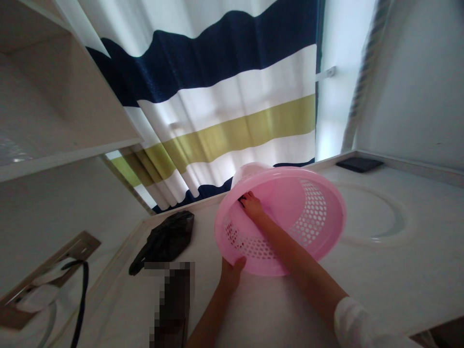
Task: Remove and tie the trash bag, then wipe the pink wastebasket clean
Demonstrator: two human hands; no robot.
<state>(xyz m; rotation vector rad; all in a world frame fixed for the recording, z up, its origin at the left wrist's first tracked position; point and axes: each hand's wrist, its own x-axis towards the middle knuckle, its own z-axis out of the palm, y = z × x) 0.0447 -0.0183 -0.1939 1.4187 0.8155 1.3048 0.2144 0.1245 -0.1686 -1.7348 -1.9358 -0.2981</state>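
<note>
A pink perforated plastic basket lies tipped on its side on a white surface, its opening toward me. My left hand grips the basket's near rim, thumb over the edge. My right hand reaches deep inside the basket, fingers curled on a small dark thing near the bottom that I cannot make out. A white sleeve covers my right upper arm.
A black plastic bag lies left of the basket. A striped curtain hangs behind. A white shelf juts out at upper left. A black cable runs from a wall socket. A small dark pad sits far right.
</note>
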